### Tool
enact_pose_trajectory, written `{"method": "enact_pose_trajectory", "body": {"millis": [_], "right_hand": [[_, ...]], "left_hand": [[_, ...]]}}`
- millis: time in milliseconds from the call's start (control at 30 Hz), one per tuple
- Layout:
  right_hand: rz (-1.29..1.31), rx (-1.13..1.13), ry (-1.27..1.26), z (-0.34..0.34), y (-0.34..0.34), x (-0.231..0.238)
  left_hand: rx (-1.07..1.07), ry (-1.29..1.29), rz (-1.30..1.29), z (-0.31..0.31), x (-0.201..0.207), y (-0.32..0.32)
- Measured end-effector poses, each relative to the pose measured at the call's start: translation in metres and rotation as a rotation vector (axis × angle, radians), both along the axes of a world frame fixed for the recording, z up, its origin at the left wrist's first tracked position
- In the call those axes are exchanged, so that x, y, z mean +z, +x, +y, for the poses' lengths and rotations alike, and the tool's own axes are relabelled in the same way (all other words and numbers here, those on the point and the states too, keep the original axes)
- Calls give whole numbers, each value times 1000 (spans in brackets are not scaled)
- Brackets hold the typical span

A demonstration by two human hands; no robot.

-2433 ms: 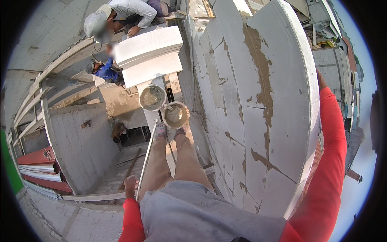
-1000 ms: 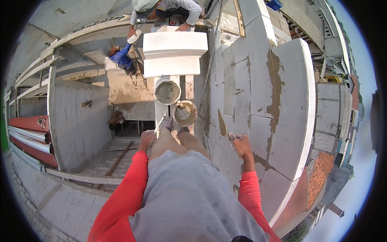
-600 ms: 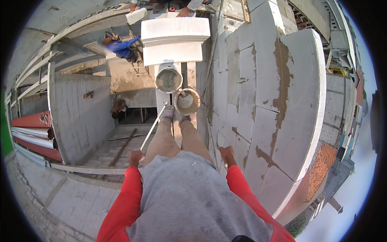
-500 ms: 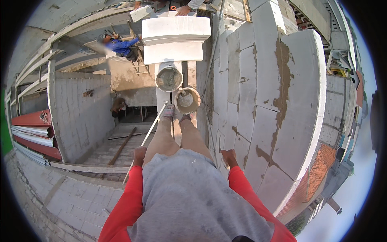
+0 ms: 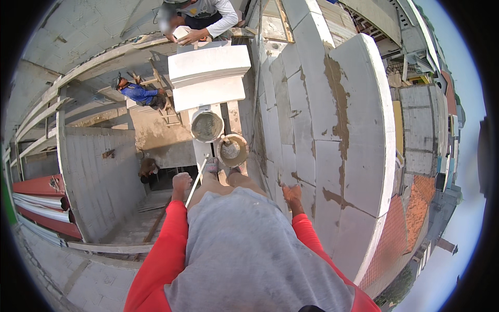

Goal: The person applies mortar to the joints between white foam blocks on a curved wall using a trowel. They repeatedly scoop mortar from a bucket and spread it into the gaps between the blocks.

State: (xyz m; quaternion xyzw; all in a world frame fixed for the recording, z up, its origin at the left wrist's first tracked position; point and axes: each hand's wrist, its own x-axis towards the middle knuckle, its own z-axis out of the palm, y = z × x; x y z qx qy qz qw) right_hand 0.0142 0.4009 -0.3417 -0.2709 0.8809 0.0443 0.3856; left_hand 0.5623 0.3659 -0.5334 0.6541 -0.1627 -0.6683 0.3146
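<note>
My left hand (image 5: 181, 181) is a closed fist, held in front of me beside a white pole (image 5: 197, 180). Nothing shows in that fist, and the pole runs apart from it on its right. On the other side my right hand (image 5: 292, 195) has its fingers curled, close to a wall of large pale blocks (image 5: 327, 166); what it holds, if anything, I cannot make out. Ahead of my feet stand two mortar buckets, a grey-filled one (image 5: 207, 126) and a beige one (image 5: 232, 150) with a tool handle in it. Beyond them lies a stack of white blocks (image 5: 209, 65).
A co-worker (image 5: 200, 18) leans over the far end of the stack, both hands on a pale piece. Lower left, a person in blue (image 5: 139, 94) is at a wooden ladder (image 5: 165, 99). The plank underfoot borders a deep drop into a room (image 5: 163, 200).
The view has shifted, bringing the co-worker beyond the stack into sight. My left hand has risen and now sits left of the pole. The thin thing by my right hand no longer shows clearly.
</note>
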Motion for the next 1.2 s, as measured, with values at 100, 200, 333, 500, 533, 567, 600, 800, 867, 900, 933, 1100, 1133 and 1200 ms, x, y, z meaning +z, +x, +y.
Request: {"method": "enact_pose_trajectory", "body": {"millis": [100,200,333,500,533,567,600,800,867,900,933,1100,1133,1200], "right_hand": [[75,-25,-5,3,1,-12],[29,-67,124,16,0,-11],[64,-29,72,48,3,4],[30,-105,147,93,-2,19],[-65,-130,94,103,-4,21],[-129,-155,49,113,-4,22],[-158,-210,15,121,-4,22],[100,-216,284,174,-8,-2],[55,-100,358,200,-14,-14],[-51,-47,326,217,-15,-16],[-128,1,296,231,-17,-19],[-40,532,162,250,-16,-33],[-26,482,84,244,-15,-36],[-55,111,18,219,-10,-51]], "left_hand": [[31,-215,1195,-44,29,0],[11,130,-53,-57,73,-31],[-23,220,-177,-57,112,-42],[-35,136,-122,-19,96,-18],[-36,98,-100,-10,87,-13],[-44,90,-86,0,79,-7],[-242,-114,-234,7,71,0],[-676,-458,-488,12,59,14],[-624,-281,-460,3,76,8],[-443,-233,-374,-1,86,5],[-209,-26,-261,-5,96,-1],[-13,141,-237,-18,102,-3],[-18,146,-240,-17,94,0],[38,121,17,-18,72,13]]}}
